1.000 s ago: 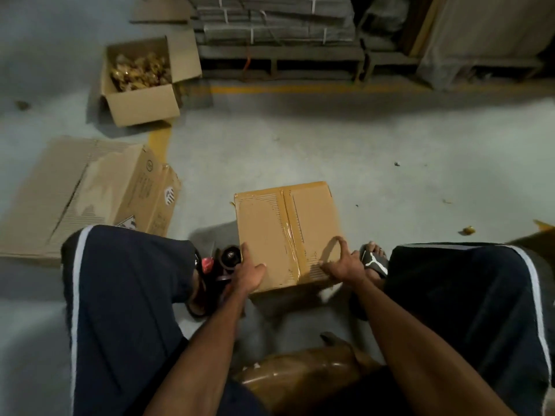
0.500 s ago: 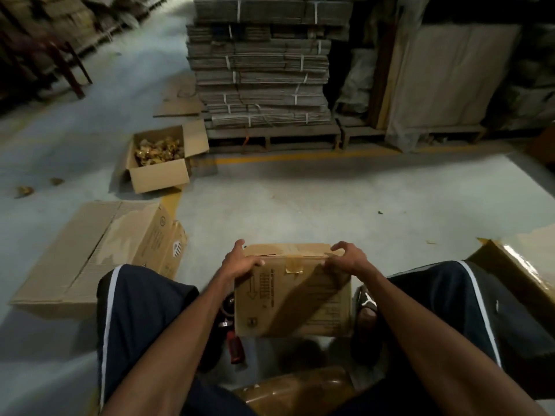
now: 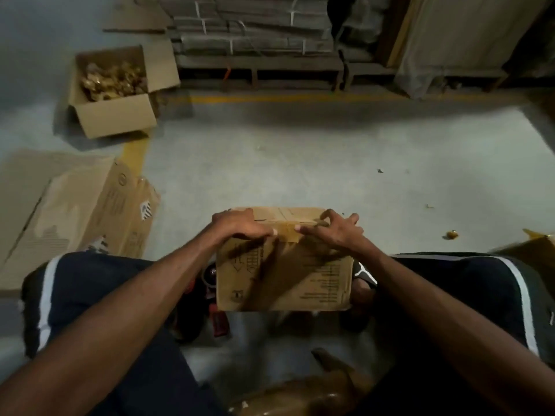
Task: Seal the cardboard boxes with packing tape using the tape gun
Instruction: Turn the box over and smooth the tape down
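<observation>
A small cardboard box (image 3: pixel 285 277) stands on the floor between my knees, its printed side facing me. A strip of clear packing tape (image 3: pixel 286 231) runs over its near top edge. My left hand (image 3: pixel 240 225) curls over the top left of the box, with the thumb lying along the edge beside the tape. My right hand (image 3: pixel 333 232) rests with spread fingers on the top right, its thumb on the tape. The red and black tape gun (image 3: pixel 213 292) lies on the floor left of the box, mostly hidden by it and my left arm.
An open box of golden items (image 3: pixel 111 94) sits far left, and flattened cartons (image 3: pixel 75 205) lie on the left. A pallet of bundled cardboard (image 3: pixel 255 40) stands behind. Another carton (image 3: pixel 534 250) shows at the right edge, and a taped brown parcel (image 3: pixel 300 397) lies below.
The box went from lying flat to standing on its side. Both my hands then slid from its top corners inward to the tape strip.
</observation>
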The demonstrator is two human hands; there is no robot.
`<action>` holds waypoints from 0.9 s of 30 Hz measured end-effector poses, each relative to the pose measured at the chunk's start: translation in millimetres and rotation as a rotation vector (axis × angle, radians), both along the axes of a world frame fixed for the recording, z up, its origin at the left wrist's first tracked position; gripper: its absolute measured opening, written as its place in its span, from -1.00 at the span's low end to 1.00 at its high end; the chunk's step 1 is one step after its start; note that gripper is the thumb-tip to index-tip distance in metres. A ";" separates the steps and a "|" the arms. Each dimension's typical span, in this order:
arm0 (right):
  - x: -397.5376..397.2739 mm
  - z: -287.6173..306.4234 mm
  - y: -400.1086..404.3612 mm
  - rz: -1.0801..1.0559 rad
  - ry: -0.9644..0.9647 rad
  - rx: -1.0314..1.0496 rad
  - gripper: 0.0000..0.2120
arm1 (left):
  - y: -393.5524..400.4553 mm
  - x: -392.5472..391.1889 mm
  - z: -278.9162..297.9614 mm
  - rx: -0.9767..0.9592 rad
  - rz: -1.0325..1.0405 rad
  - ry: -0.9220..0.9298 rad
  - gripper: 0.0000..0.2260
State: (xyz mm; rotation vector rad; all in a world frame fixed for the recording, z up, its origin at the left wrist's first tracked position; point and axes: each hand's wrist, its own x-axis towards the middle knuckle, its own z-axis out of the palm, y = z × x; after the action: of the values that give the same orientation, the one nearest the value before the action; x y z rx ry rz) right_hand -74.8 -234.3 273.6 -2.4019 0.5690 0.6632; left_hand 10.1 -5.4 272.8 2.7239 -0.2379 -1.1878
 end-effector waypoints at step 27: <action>5.0 -46.5 7.3 -0.004 -0.037 -0.210 -0.05 | -7.4 -27.0 -38.3 0.147 0.018 -0.360 0.01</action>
State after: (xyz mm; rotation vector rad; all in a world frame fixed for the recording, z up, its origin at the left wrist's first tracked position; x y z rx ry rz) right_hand -69.8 -227.0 227.0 -2.6007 0.6567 0.5806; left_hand -16.9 -12.7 234.5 3.0480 -0.1730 -0.7276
